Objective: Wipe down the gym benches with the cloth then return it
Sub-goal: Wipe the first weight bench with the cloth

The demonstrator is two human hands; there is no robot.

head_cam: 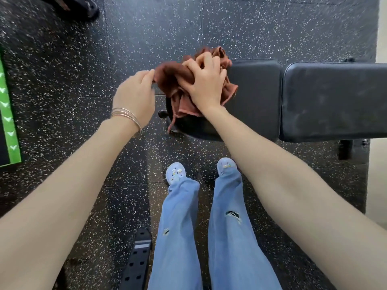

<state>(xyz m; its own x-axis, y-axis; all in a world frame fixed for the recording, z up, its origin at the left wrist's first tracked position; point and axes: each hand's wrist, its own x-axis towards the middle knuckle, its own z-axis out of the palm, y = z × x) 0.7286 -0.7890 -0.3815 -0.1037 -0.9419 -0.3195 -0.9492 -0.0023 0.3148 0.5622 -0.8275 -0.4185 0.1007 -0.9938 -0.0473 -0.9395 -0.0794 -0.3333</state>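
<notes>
forearms [282, 174] out, right grip [206, 84] around cloth [170, 75] on bench [256, 91], left grip [136, 99] tight on corner

Cloth [173, 80] was plain rust-brown; bench [335, 101] was black w/ faint grey smudges on the right pad. Floor [62, 59] was black w/ white speckles, and the strip [6, 114] at far left was bright green w/ white chevrons. Jeans [178, 237] were light blue, shoes [175, 172] pale blue w/ multi-col. charms, bangles [127, 116] gold-toned.

A green arrowed mat [8, 114] lies on speckled floor [62, 59].
</notes>
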